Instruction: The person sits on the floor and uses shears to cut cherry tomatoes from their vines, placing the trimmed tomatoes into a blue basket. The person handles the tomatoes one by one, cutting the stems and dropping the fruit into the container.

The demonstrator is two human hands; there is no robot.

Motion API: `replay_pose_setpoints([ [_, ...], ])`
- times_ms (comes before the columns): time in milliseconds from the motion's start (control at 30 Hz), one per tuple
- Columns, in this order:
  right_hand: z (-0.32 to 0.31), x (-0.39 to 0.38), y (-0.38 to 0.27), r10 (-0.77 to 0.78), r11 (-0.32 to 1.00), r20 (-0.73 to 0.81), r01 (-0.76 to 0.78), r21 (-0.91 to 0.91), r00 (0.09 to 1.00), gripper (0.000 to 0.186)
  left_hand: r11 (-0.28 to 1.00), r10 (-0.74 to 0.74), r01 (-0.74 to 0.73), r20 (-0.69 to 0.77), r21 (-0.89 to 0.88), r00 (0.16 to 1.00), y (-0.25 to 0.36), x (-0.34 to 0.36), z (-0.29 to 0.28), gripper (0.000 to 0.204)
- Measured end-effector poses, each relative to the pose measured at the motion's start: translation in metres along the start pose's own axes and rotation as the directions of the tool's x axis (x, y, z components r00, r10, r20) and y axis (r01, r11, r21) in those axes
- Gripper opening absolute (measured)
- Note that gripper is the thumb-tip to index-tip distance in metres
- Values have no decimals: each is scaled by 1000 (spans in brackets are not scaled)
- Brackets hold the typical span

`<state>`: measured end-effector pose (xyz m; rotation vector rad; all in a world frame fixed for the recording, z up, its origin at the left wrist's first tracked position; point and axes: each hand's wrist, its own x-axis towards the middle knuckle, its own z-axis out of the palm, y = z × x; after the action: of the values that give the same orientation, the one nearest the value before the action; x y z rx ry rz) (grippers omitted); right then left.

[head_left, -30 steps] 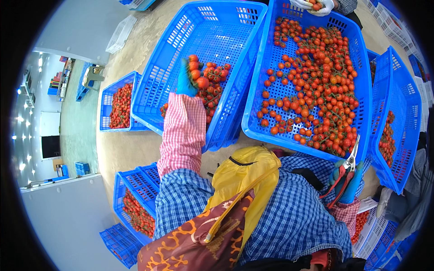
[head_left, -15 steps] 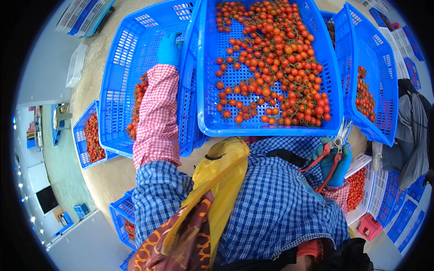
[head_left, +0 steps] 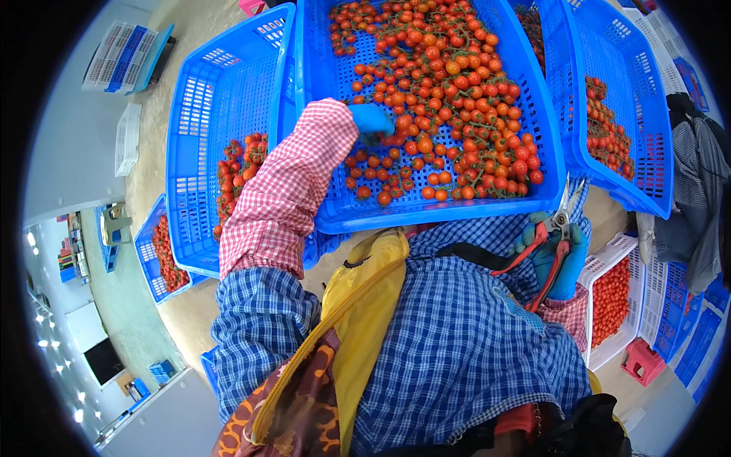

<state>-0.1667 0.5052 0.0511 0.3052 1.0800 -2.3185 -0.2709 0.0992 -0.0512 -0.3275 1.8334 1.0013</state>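
Many tomatoes (head_left: 453, 68) surround our left hand (head_left: 371, 119), whose pinch we cannot tell; our right hand (head_left: 565, 276) clasps shears (head_left: 561, 219); we should lift gently, shears held clear.

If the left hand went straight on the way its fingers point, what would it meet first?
Most likely the tomatoes just to the right of the left hand, inside the middle crate. The fingertips are partly hidden, so whether they already touch is unclear.

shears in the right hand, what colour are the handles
Red; the handles show best in the head view.
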Motion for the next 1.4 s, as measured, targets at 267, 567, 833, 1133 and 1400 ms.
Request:
replay_pose_setpoints([
  [267,-20,3,-3,33,999,33,-34,26,999,62,659,440,-316,9,-683,898,13,-39,8,52],
  [567,-14,3,-2,52,994,30,-49,-97,998,60,458,588,-598,-280,-658,759,17,-81,27,59],
  [833,-10,2,1,69,993,16,-67,-98,998,58,535,164,-843,-971,-63,176,-161,-132,-72,29],
  [1133,-15,2,0,56,998,114,-53,-28,992,55,814,512,303,-858,496,31,-165,-142,-78,38],
  [1400,-13,-3,0,37,998,29,-36,-43,999,60,422,841,-489,-129,763,525,98,-3,76,56],
])
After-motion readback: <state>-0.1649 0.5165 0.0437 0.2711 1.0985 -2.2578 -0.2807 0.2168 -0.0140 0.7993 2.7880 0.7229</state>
